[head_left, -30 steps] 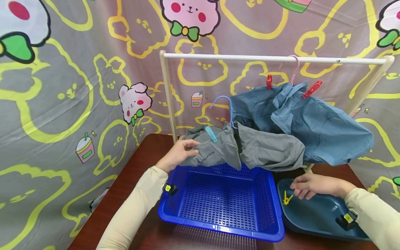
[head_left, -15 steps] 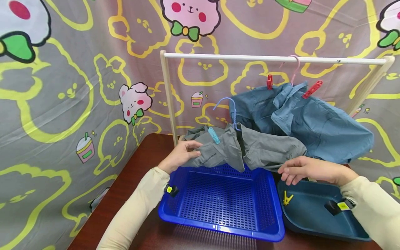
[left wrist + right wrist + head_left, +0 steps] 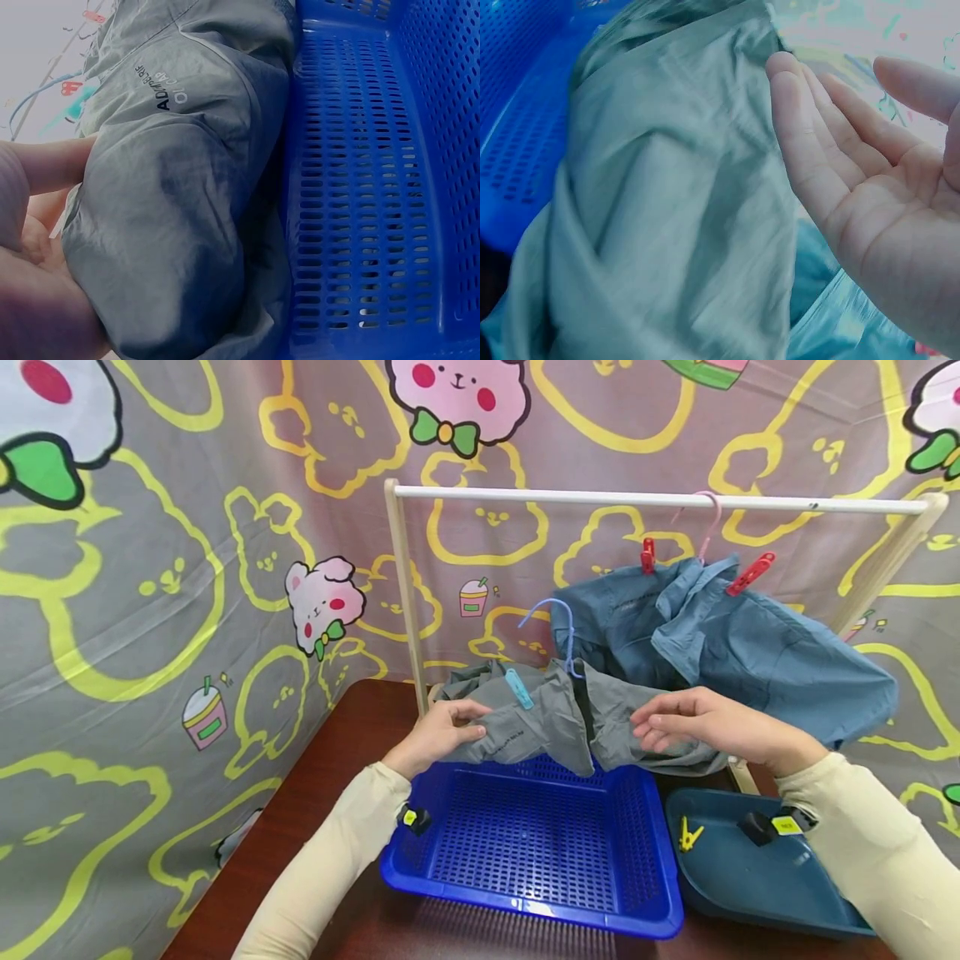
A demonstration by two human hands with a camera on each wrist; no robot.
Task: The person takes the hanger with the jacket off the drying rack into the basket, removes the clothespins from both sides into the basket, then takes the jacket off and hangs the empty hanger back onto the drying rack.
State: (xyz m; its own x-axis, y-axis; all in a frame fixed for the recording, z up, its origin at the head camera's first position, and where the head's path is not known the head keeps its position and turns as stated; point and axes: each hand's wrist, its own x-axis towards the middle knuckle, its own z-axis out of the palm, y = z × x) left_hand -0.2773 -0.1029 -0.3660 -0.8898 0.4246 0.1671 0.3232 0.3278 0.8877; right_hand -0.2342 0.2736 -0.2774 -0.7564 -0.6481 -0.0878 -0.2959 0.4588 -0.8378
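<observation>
A grey shirt [image 3: 517, 731] on a blue hanger [image 3: 572, 639] is over the back of the blue basket [image 3: 480, 891]. One turquoise clothespin [image 3: 519, 688] is clipped near its left shoulder. My left hand [image 3: 435, 737] grips the shirt's left end, thumb on the near face; in the left wrist view, cloth [image 3: 165, 225] partly hides the other fingers. My right hand [image 3: 712, 727] is in front of the shirt's right half, holding nothing. In the right wrist view its fingers [image 3: 810, 142] are extended beside the cloth.
Behind, a blue-grey shirt [image 3: 787, 660] hangs by a pink hanger [image 3: 710, 531] from the rack's white rail [image 3: 570, 496], with red clothespins [image 3: 751, 574] on it. A dark teal basin [image 3: 795, 893] at right contains a yellow clothespin [image 3: 688, 835].
My right hand has risen from over the teal basin and moved left to the grey shirt. The left hand, shirt and blue hanger have shifted slightly right, the hook a little lower.
</observation>
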